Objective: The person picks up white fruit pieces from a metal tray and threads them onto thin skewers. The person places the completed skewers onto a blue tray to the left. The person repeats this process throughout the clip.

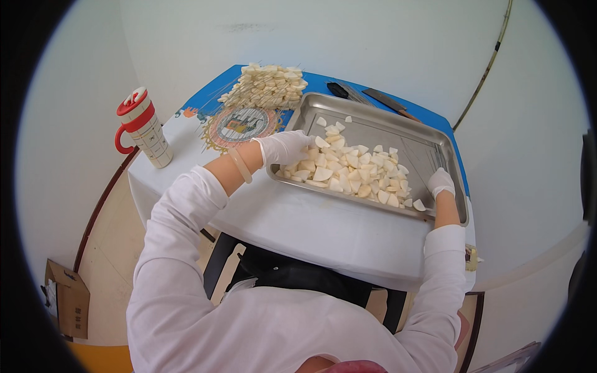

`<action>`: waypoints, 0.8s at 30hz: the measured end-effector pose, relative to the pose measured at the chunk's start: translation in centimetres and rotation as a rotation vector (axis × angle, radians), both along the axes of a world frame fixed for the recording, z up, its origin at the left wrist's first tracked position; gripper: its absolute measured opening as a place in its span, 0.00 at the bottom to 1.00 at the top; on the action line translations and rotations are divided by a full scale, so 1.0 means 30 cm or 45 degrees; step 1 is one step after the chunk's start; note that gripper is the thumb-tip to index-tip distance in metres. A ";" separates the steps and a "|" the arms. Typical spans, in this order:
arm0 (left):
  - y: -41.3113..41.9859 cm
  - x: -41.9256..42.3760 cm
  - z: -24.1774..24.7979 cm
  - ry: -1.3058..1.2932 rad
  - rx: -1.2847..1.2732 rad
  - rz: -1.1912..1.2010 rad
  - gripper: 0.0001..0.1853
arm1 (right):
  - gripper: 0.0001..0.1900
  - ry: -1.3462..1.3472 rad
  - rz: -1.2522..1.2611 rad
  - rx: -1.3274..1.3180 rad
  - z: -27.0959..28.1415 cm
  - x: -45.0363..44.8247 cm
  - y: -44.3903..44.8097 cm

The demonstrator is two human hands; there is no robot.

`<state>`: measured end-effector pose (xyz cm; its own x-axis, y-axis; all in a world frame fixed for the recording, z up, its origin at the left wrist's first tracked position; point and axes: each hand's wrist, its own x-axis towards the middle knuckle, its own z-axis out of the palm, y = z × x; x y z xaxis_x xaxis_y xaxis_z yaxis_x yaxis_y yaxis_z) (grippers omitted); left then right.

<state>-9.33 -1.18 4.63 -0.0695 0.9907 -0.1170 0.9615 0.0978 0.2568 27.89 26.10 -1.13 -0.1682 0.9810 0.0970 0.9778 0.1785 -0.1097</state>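
Observation:
A heap of cut white vegetable pieces (359, 170) lies in a large metal tray (368, 107). My left hand (287, 147), in a thin white glove, reaches over the tray's left side and touches pieces at the heap's left end; its fingertips are partly hidden, so its hold cannot be told. Inside the tray's right side, my gloved right hand (441, 183) is at the lower end of a bundle of thin metal skewers (436, 156), its fingers closed around them. Behind the tray at left, skewered white pieces (270, 86) are stacked with skewer ends sticking out.
A red-and-white tumbler (147, 130) stands at the table's left edge. Behind the tray lie a cleaver (385, 99), more skewers (357, 93) and a black object (337, 90). A small yellowish package (471, 258) is near the right edge. A cardboard box (72, 298) sits on the floor.

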 end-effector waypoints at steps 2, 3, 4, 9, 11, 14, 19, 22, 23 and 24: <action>-0.003 -0.020 -0.020 -0.006 -0.004 -0.001 0.24 | 0.13 0.003 0.011 0.019 0.003 -0.006 -0.003; -0.005 -0.018 -0.018 -0.010 -0.001 -0.013 0.23 | 0.12 -0.001 0.012 0.027 0.001 0.000 0.000; -0.005 -0.016 -0.014 -0.013 0.002 -0.025 0.23 | 0.12 -0.005 0.014 0.036 -0.001 0.007 0.003; -0.009 -0.024 -0.021 -0.017 0.015 -0.039 0.24 | 0.11 0.042 -0.023 0.050 -0.005 0.022 0.003; -0.005 -0.030 -0.040 -0.030 0.033 -0.029 0.24 | 0.11 0.062 -0.021 0.044 -0.010 0.024 0.006; 0.000 -0.020 -0.049 -0.102 0.045 -0.011 0.24 | 0.12 0.105 -0.024 0.049 -0.007 0.032 -0.003; -0.007 -0.014 -0.070 -0.232 0.157 0.048 0.24 | 0.12 0.133 -0.040 0.038 -0.005 0.046 0.005; -0.001 -0.013 -0.084 -0.238 0.175 0.151 0.23 | 0.12 0.170 -0.057 0.047 -0.010 0.043 0.005; -0.003 -0.014 -0.088 -0.261 0.186 0.159 0.22 | 0.12 0.189 -0.055 0.056 -0.010 0.043 0.003; -0.009 -0.007 -0.082 -0.285 0.195 0.162 0.21 | 0.12 0.207 -0.058 0.063 -0.004 0.044 -0.007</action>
